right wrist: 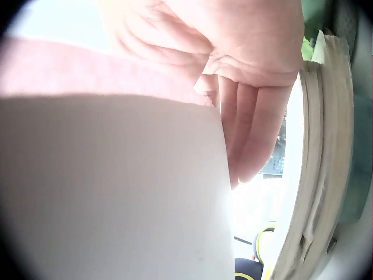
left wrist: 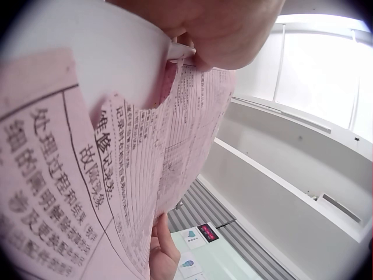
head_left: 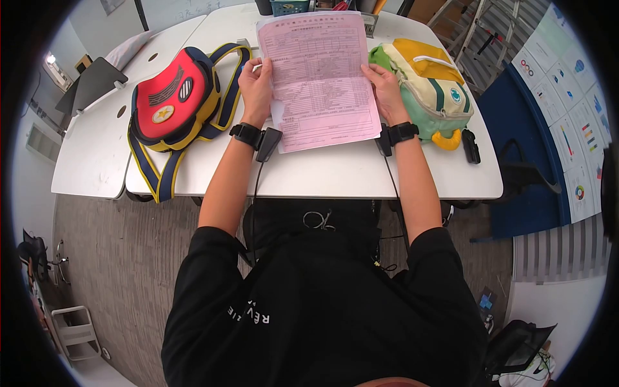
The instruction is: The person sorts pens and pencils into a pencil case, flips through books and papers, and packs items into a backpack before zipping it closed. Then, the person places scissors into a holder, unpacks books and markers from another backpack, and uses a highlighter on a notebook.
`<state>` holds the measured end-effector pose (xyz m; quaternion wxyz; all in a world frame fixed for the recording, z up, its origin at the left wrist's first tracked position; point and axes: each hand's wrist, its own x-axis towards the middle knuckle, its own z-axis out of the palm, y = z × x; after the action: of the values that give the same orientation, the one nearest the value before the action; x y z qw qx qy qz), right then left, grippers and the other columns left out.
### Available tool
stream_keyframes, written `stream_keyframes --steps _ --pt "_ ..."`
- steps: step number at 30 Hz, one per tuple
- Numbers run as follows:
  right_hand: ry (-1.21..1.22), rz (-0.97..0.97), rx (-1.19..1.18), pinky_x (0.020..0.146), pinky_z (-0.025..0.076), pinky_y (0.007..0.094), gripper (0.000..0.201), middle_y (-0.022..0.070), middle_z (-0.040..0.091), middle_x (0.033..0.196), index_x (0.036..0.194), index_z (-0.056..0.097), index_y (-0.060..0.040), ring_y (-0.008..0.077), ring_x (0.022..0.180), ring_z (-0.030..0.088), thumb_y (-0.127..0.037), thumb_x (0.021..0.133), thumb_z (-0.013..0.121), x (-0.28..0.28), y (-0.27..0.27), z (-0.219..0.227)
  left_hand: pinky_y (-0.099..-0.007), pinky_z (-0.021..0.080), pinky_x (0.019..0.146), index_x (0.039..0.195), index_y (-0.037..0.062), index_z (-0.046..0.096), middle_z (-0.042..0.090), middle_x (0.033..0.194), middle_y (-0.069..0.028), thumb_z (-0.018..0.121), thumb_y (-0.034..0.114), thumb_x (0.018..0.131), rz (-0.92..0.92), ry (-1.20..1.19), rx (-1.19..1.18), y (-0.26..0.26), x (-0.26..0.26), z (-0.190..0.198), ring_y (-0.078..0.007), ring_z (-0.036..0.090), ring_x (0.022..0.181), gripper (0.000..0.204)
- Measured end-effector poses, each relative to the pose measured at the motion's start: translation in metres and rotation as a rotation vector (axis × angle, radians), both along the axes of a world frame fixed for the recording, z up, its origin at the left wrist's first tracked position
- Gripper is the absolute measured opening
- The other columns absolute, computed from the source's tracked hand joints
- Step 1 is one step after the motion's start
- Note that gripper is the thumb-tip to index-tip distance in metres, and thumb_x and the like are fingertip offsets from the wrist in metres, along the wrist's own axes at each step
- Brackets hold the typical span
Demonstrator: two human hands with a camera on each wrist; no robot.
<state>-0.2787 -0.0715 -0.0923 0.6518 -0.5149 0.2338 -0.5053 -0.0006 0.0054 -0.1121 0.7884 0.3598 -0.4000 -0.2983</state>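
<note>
A pink printed form (head_left: pixel 325 84), covered in lines and tables of text, is held up over the table by both hands. My left hand (head_left: pixel 256 90) pinches its left edge, where the left wrist view shows the pink paper (left wrist: pixel 134 151) torn and ragged. On the opposite edge, my right hand (head_left: pixel 385 93) grips the paper between thumb and fingers. In the right wrist view the fingers (right wrist: pixel 250 128) lie behind the sheet, beside its white back (right wrist: pixel 116 186). A horizontal fold crosses the form near its middle.
On the white table (head_left: pixel 322 177), a red and navy backpack (head_left: pixel 177 97) lies left of the paper. A cream and green bag (head_left: pixel 432 90) with a yellow flap lies on the right, a small black object (head_left: pixel 471 147) beside it. Behind the paper stands a teal basket (head_left: pixel 290 7).
</note>
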Motion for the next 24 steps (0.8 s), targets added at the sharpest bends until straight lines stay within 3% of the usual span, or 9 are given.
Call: stream_keyframes --steps 24 --pt "0.074 -0.136 -0.073 0.07 0.052 0.0233 0.024 0.0095 0.073 0.095 0.107 0.07 0.0072 0.0116 0.078 0.067 -0.012 0.094 0.067 0.0034 0.0049 0.0001 -0.0211 0.047 0.073 0.108 -0.0004 0.062 0.07 0.092 -0.0038 0.055 0.02 0.103 -0.022 -0.056 -0.019 0.0004 0.0009 -0.0026 -0.0055 0.059 0.08 0.022"
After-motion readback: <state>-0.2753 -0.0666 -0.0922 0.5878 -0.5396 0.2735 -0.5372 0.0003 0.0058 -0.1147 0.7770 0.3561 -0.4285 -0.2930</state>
